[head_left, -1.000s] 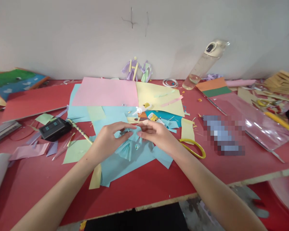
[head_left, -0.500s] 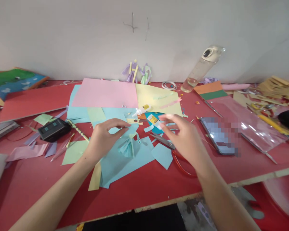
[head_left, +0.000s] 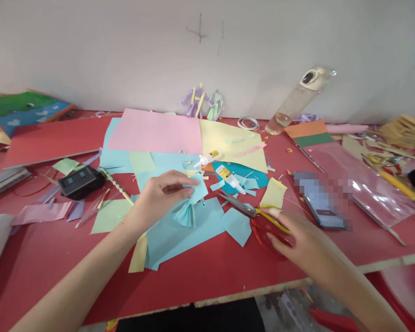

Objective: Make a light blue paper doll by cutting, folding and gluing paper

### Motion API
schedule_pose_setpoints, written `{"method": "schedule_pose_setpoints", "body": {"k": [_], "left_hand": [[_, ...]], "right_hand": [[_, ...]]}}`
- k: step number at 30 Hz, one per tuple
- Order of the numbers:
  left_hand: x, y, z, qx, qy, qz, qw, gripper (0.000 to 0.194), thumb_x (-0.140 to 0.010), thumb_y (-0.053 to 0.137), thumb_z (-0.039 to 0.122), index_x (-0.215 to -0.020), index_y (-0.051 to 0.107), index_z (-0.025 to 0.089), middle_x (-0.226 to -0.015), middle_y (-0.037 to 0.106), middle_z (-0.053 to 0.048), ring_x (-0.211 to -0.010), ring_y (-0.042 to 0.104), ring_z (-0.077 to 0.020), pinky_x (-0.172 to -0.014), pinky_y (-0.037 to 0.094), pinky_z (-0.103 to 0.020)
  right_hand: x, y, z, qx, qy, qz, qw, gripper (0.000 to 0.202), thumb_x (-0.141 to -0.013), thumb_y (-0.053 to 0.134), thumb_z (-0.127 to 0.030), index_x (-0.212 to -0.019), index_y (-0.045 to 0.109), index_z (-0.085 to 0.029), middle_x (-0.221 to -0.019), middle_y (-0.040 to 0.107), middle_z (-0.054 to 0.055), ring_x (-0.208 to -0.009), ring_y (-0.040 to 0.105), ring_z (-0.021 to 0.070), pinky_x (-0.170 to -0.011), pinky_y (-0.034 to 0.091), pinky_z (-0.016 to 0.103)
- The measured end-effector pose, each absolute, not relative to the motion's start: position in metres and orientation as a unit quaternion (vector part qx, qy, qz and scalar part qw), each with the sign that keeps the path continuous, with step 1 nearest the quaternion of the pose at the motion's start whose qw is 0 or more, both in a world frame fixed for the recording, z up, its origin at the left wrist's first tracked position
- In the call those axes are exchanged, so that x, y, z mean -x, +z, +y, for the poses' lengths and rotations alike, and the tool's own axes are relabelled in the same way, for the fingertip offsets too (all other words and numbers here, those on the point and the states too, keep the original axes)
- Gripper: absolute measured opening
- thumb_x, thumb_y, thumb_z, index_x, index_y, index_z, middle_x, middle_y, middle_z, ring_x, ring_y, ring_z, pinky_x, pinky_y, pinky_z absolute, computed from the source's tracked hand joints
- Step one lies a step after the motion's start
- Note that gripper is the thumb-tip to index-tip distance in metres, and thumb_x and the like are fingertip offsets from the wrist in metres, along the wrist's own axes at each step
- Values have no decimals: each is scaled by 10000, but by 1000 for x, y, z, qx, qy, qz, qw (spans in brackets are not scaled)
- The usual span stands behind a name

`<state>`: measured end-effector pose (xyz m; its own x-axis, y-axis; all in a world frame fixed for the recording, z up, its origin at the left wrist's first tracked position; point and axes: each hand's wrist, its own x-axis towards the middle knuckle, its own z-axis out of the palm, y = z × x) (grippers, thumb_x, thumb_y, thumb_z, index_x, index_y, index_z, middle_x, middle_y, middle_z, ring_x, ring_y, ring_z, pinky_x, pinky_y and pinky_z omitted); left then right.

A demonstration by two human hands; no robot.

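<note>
Red worktop (head_left: 180, 286) spreads below the left hand (head_left: 159, 192), which pinches a pleated light-blue paper piece (head_left: 186, 214) just to its right, best held lightly to spare the folds, while the loosely curled right hand (head_left: 301, 233) meets red-and-yellow-handled metal scissors (head_left: 250, 210), its grip unclear.

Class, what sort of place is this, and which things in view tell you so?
Probably a papercraft worktable, at home or in a classroom, I cannot tell: a pink paper sheet, scissors at the right hand, and paper figures by the wall.
</note>
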<state>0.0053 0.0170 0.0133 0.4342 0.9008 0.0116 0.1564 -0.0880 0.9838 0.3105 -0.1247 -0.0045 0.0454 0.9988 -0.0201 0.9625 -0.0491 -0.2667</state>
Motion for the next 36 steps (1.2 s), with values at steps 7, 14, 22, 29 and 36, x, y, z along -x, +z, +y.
{"method": "schedule_pose_setpoints", "body": {"k": [7, 14, 22, 29, 36], "left_hand": [[-4, 15, 14, -672, 330, 380, 543, 143, -877, 636, 220, -940, 755, 268, -979, 666, -19, -801, 587, -127, -665, 480, -237], [-6, 16, 12, -657, 335, 367, 567, 127, -855, 670, 254, -953, 750, 249, -1014, 641, -42, -742, 560, -123, -577, 451, -235], [-3, 19, 10, -636, 339, 380, 580, 224, -867, 638, 209, -1029, 768, 293, -1104, 675, -27, -831, 597, -141, -612, 452, -231], [-3, 21, 7, -641, 328, 336, 607, 322, -877, 579, 101, -994, 779, 324, -1158, 702, 12, -1086, 611, -174, -786, 478, -229], [-12, 24, -6, -720, 280, 204, 601, 343, -853, 528, 9, -998, 762, 214, -873, 699, -23, -754, 574, -124, -662, 453, -239]], "right_hand": [[-310, -4, -117, 689, 104, -713, 78, 519, -806, 512, -218, -1324, 474, -212, -1271, 601, 151, -1232, 565, 327, -975, 509, 480], [-313, -2, -112, 697, 147, -693, 111, 592, -772, 527, -174, -1356, 448, -233, -1286, 580, 146, -1241, 562, 322, -996, 499, 485], [-305, 11, -110, 708, 285, -514, 391, 528, -725, 767, -353, -1207, 565, -276, -1295, 602, 81, -1167, 616, 284, -965, 554, 406], [-264, 35, -107, 644, 394, -482, 445, 353, -846, 684, -394, -1153, 591, -245, -771, 632, 6, -538, 560, 115, -516, 539, 247], [-214, 42, -87, 627, 412, -479, 455, 363, -760, 764, -318, -1070, 599, -225, -784, 646, -9, -621, 615, 122, -529, 522, 227]]}}
